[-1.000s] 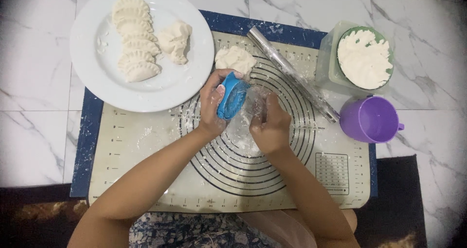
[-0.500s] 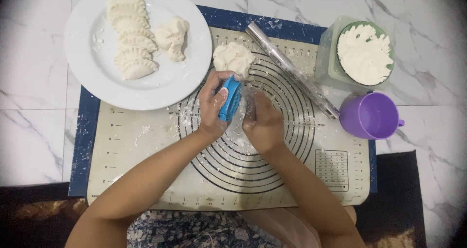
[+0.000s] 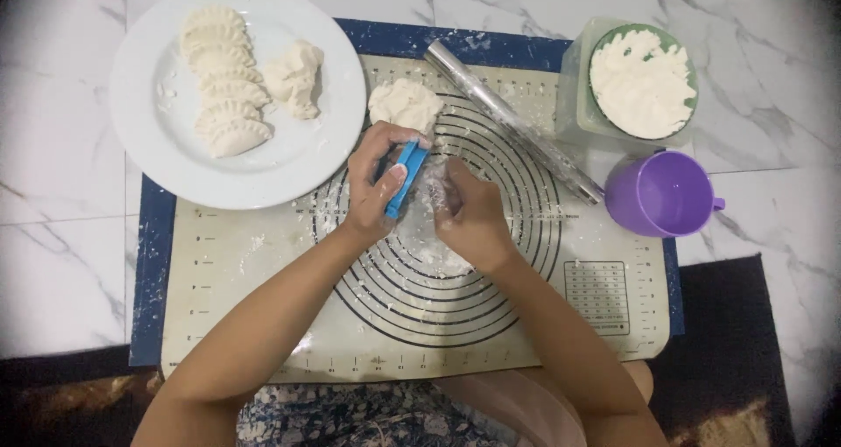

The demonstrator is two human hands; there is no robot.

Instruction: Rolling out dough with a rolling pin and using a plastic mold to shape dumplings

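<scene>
Hands (image 3: 420,193) around blue dumpling press (image 3: 406,177)

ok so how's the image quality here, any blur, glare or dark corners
Head view: the corners darken in a vignette, strongest at the bottom; light is soft and even, with faint shadows under the white plate and purple cup; a slight sheen shows on the rolling pin; the left hand on the blue press and the right hand look a little soft.

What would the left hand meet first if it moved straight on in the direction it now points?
Probably the lump of dough on the mat, just beyond the left hand, which holds a blue mould and points away from the person.
</scene>
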